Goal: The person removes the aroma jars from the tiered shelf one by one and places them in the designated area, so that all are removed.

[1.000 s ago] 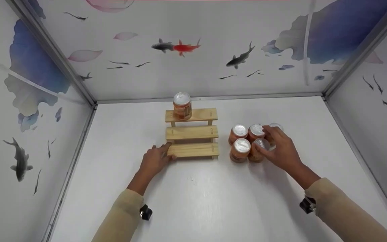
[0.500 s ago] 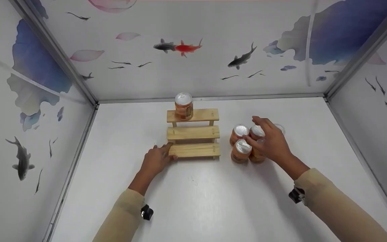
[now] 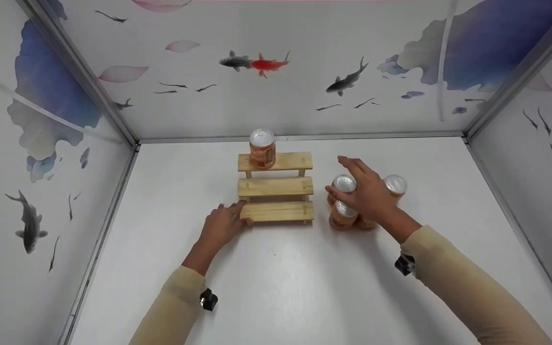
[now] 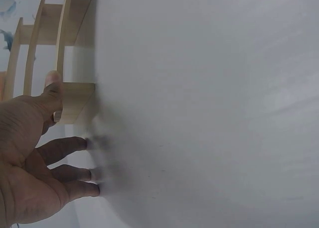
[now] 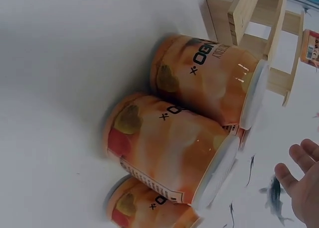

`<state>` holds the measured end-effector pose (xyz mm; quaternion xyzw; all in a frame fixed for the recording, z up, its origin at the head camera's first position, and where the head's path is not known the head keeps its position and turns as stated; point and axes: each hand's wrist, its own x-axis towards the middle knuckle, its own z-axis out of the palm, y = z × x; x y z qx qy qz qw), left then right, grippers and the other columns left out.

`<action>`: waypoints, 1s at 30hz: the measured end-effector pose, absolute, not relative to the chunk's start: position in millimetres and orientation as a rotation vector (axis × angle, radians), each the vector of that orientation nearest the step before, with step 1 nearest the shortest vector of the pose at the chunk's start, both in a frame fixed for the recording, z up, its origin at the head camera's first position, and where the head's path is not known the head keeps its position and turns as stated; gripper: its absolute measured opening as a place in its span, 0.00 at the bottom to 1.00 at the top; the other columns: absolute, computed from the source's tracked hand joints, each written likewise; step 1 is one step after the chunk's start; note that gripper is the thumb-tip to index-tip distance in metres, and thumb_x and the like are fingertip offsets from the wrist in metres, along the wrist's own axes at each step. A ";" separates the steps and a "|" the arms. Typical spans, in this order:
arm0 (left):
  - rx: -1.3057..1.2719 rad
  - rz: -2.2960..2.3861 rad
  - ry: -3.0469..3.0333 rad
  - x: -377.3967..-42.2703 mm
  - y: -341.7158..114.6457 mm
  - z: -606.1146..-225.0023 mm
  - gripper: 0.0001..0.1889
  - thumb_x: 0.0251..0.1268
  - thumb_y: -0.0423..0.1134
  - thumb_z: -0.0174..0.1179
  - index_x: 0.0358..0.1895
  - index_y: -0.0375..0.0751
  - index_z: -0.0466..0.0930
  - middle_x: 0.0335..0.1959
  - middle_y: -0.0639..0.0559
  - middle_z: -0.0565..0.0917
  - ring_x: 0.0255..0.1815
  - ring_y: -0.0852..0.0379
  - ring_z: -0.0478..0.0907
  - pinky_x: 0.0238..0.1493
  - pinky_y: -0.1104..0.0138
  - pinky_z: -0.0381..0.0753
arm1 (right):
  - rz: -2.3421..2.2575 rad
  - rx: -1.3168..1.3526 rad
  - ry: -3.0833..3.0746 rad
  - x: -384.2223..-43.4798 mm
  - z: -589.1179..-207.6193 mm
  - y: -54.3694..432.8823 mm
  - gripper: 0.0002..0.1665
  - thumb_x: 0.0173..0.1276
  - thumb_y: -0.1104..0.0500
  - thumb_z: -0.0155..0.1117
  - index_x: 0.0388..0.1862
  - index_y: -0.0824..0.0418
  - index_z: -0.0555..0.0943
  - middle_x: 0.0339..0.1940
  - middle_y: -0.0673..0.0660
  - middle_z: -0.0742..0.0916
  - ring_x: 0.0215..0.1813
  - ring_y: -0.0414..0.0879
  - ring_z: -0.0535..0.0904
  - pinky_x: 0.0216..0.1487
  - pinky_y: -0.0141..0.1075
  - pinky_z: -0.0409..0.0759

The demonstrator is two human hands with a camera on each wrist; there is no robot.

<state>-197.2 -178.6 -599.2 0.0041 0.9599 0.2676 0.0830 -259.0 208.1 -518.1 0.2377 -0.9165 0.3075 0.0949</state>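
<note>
A three-step wooden rack [image 3: 278, 211] stands on the white table. At its left end my left hand [image 3: 221, 226] pinches the lowest step, thumb at the front edge, as the left wrist view shows, with the other fingers near the tabletop. One orange-labelled can [image 3: 263, 155] with a silver lid stands on the top step. To the rack's right is a cluster of similar cans. Over them hovers my right hand [image 3: 372, 194], fingers spread, thumb and fingertips either side of the back-left can [image 3: 344, 182]. Parts of the cluster are hidden beneath this hand.
The front-left can [image 3: 340, 220] and the far-right can [image 3: 396, 184] of the cluster stay visible around the hand. White panels printed with fish enclose the table [image 3: 276, 287]; the back wall [image 3: 295, 110] rises close behind the rack.
My right hand has moved left across the cluster, from the right-hand cans to above the back-left one, its fingers spread. The left hand keeps its hold on the rack.
</note>
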 end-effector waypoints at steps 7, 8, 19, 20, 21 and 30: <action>0.002 0.798 2.863 -197.3 -179.7 -598.7 0.33 0.79 0.53 0.68 0.82 0.51 0.75 0.78 0.36 0.79 0.83 0.24 0.69 0.79 0.34 0.73 | 0.934 0.750 -2.750 -268.5 -516.6 187.1 0.50 0.74 0.40 0.79 0.86 0.55 0.70 0.78 0.61 0.81 0.72 0.65 0.85 0.70 0.62 0.85; -0.004 0.802 2.858 -197.5 -179.4 -598.5 0.33 0.79 0.53 0.68 0.82 0.51 0.75 0.78 0.37 0.79 0.83 0.24 0.68 0.80 0.34 0.72 | 0.932 0.757 -2.751 -269.5 -516.3 184.5 0.50 0.74 0.40 0.79 0.87 0.55 0.69 0.78 0.61 0.81 0.73 0.65 0.84 0.71 0.62 0.84; -0.006 0.826 2.857 -197.3 -178.3 -596.5 0.32 0.79 0.52 0.69 0.81 0.51 0.76 0.78 0.36 0.79 0.83 0.22 0.67 0.81 0.33 0.70 | 0.952 0.843 -2.729 -278.6 -508.2 154.8 0.51 0.75 0.40 0.78 0.88 0.57 0.67 0.78 0.63 0.81 0.73 0.67 0.83 0.72 0.62 0.83; 0.002 0.826 2.863 -197.3 -178.5 -596.6 0.32 0.78 0.53 0.69 0.81 0.51 0.77 0.78 0.36 0.79 0.83 0.22 0.68 0.80 0.33 0.71 | 0.963 0.841 -2.731 -279.6 -507.3 152.3 0.51 0.75 0.41 0.78 0.88 0.57 0.67 0.78 0.63 0.81 0.73 0.67 0.83 0.72 0.62 0.83; 0.009 0.829 2.867 -197.0 -178.6 -596.5 0.33 0.78 0.54 0.69 0.81 0.50 0.77 0.78 0.36 0.79 0.83 0.21 0.68 0.80 0.32 0.71 | 0.973 0.841 -2.732 -280.4 -506.4 149.8 0.51 0.76 0.41 0.78 0.88 0.57 0.67 0.78 0.63 0.80 0.74 0.66 0.83 0.72 0.62 0.83; 0.008 0.888 2.858 -196.0 -179.4 -596.3 0.33 0.77 0.54 0.70 0.80 0.50 0.78 0.78 0.36 0.79 0.84 0.21 0.66 0.81 0.33 0.70 | 1.017 0.879 -2.726 -286.6 -502.1 129.4 0.51 0.76 0.42 0.77 0.88 0.57 0.66 0.79 0.63 0.80 0.78 0.63 0.79 0.77 0.59 0.80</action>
